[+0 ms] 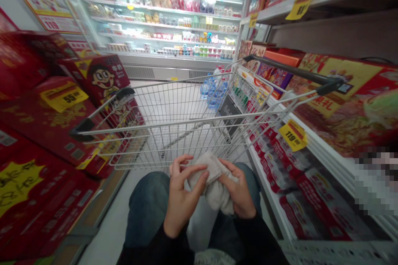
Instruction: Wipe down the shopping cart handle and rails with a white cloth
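I am crouching or sitting low, with both knees (149, 205) showing below me, and I am holding a bunched, pale grey cloth (216, 182) between my hands, over the gap between my knees and just on my side of the wire shopping cart (186, 132). My left hand (183, 192) is coming up from the lower left, its back partly turned toward me. Its index finger is bending across the cloth and its thumb is pointing up beside it, the two tips nearly meeting at the cloth's folds; I cannot tell whether they are pinching fabric. My other left fingers are curling loosely above. My right hand (241, 194) is reaching in from the right, gripping the cloth's right side, with the thumb pressing on the front and the fingers curving around the edge. Both wrists are angling inward out of dark sleeves (258, 236). Red boxes (59, 120) are standing to my left, shelves (323, 165) of packaged goods are running along my right, and a lit refrigerated case (168, 16) is standing beyond the cart.
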Demonstrator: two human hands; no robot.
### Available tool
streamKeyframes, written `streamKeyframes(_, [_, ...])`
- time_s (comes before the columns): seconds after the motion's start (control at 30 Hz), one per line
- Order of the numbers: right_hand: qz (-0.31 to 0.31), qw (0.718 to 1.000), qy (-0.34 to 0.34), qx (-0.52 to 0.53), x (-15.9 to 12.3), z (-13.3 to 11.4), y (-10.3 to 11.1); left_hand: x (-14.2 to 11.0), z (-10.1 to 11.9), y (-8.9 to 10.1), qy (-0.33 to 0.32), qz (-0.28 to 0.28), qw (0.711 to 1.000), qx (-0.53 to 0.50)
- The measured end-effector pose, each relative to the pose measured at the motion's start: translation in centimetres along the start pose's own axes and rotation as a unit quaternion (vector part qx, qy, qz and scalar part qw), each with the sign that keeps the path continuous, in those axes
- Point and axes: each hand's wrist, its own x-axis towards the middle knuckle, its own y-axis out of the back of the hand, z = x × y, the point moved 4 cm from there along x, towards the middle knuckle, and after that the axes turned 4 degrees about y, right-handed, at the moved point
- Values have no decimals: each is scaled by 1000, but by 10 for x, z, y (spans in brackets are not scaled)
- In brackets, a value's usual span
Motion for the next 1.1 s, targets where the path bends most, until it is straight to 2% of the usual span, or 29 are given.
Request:
streamKeyframes(0.03, [-7,1000,2,-7,0,-1,1,3,-2,1,36,-11,998,-52])
streamKeyframes(0.13, [-39,999,10,-31,-1,0,3,5,-8,-4,152,-123,966,-170])
streamKeyframes(0.2, [-40,998,18,-39,0,7,6,4,-10,-5,188,-157,957,-152])
streamKeyframes(0.23, [-25,998,24,-43,1,11,7,3,-10,-5,185,-145,964,-124])
streamKeyframes(0.33, [31,997,37,-58,3,24,10,1,-5,-1,120,-50,991,-33])
streamKeyframes(0.47, [65,995,44,-62,2,28,5,-7,5,-6,-45,46,997,47])
streamKeyframes(0.57, [66,995,49,-64,-1,24,-1,-17,4,-14,-174,100,973,118])
streamKeyframes(0.67, [42,997,46,-37,-4,22,-6,-28,0,-23,-303,140,922,198])
streamKeyframes(0.73, [33,999,24,16,-6,23,-9,-34,0,-28,-356,156,892,231])
streamKeyframes(0.83, [37,993,-7,115,-9,23,-12,-34,6,-32,-367,155,878,264])
streamKeyframes(0.93, [-4,983,-19,185,-12,11,-17,-37,15,-36,-374,137,880,258])
streamKeyframes(1.0, [-42,979,-13,199,-14,-2,-19,-43,17,-41,-375,99,891,237])
streamKeyframes(1.1, [-52,985,8,162,-17,-15,-17,-54,14,-49,-345,35,915,206])
